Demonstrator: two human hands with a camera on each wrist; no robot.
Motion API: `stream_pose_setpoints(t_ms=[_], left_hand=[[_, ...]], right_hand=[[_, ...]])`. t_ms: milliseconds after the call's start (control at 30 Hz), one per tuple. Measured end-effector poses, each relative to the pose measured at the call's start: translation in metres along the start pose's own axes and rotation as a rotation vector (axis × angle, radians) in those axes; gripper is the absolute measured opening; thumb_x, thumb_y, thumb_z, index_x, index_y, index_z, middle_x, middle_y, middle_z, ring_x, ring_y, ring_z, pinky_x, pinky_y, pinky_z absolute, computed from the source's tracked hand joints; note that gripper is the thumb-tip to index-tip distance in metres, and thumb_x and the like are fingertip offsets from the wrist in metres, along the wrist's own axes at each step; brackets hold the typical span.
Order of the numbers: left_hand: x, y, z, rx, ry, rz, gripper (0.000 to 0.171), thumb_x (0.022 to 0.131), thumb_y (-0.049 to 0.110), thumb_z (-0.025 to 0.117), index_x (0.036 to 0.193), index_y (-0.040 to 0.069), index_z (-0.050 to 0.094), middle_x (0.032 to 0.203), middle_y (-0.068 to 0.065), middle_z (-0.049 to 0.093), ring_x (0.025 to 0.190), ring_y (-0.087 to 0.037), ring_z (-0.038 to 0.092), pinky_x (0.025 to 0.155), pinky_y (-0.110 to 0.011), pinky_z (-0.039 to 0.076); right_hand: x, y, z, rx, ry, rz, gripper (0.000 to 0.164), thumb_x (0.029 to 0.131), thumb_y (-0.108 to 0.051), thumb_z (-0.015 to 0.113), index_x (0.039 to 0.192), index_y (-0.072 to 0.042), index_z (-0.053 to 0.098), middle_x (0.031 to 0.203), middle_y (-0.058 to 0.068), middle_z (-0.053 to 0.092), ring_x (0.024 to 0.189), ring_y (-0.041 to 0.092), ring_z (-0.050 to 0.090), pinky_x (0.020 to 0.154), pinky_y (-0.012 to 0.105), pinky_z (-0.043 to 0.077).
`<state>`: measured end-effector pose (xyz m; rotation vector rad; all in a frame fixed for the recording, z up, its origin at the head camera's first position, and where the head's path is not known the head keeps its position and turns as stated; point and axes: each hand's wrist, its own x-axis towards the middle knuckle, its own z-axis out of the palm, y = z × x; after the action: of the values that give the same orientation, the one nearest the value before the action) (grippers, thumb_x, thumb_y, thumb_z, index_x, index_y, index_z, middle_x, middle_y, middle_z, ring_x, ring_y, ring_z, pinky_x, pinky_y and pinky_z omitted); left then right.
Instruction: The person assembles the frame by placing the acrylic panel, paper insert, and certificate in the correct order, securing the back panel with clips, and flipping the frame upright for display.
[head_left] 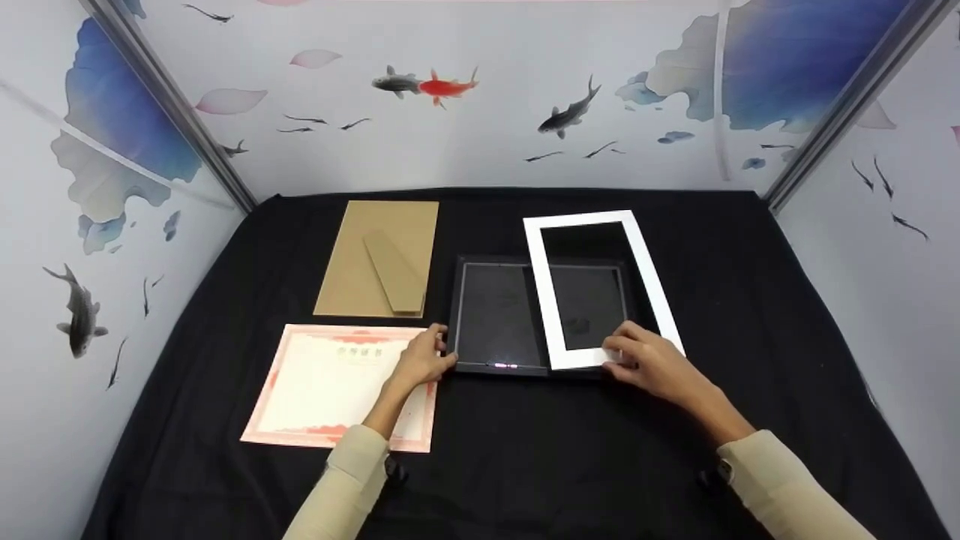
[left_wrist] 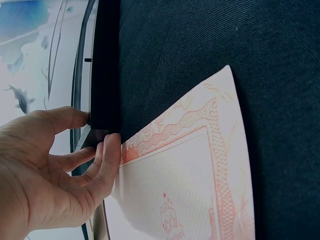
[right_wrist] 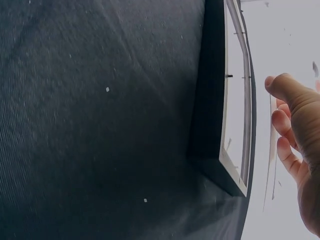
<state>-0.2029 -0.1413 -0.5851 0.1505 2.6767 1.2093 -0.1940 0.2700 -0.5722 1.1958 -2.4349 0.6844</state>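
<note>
A black picture frame lies flat on the table, its glass showing inside. At its near left corner my left hand grips it, the thumb on the frame's top edge and the fingers at its side in the left wrist view. A white rectangular mat is tilted over the frame's right half and reaches past its far edge. My right hand pinches the mat by its near edge. In the right wrist view the fingers of that hand are above the level of the black frame.
A pink-bordered certificate lies at the near left, partly under my left forearm. Beyond it is a brown backing board with its stand leg on top. Black cloth covers the table; printed panels surround it.
</note>
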Motion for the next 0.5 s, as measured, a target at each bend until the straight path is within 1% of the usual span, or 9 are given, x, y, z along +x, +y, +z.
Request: stream_pose_setpoints(t_ms=[200,300,500], left_hand=[[0.0,-0.001,0.0,0.0,0.0,-0.001,0.053,0.087,0.007,0.075,0.134,-0.006,0.053,0.097,-0.012,0.062,0.06,-0.017,0.063,0.056,-0.031,0.055],[0.0,-0.001,-0.001,-0.007,-0.004,-0.006,0.053,0.087,0.007,0.075,0.134,-0.006,0.053,0.097,-0.012,0.061,0.06,-0.017,0.062,0.055,-0.03,0.055],[0.0,-0.001,-0.001,-0.078,-0.021,-0.036,0.054,0.088,0.004,0.074,0.136,-0.005,0.052,0.1,-0.014,0.06,0.061,-0.018,0.063,0.054,-0.03,0.056]], right_hand=[[0.005,-0.007,0.009,0.014,-0.011,-0.02,0.027,0.079,-0.005,0.085,0.101,-0.009,0.071,0.097,0.0,0.057,0.072,0.009,0.057,0.058,0.027,0.051],[0.007,-0.01,0.013,0.018,-0.023,-0.028,0.026,0.079,-0.006,0.085,0.101,-0.009,0.072,0.095,0.0,0.057,0.071,0.007,0.054,0.057,0.026,0.049],[0.01,-0.017,0.023,0.026,-0.051,-0.057,0.024,0.079,-0.008,0.085,0.1,-0.01,0.072,0.091,-0.002,0.052,0.067,0.005,0.049,0.055,0.026,0.045]])
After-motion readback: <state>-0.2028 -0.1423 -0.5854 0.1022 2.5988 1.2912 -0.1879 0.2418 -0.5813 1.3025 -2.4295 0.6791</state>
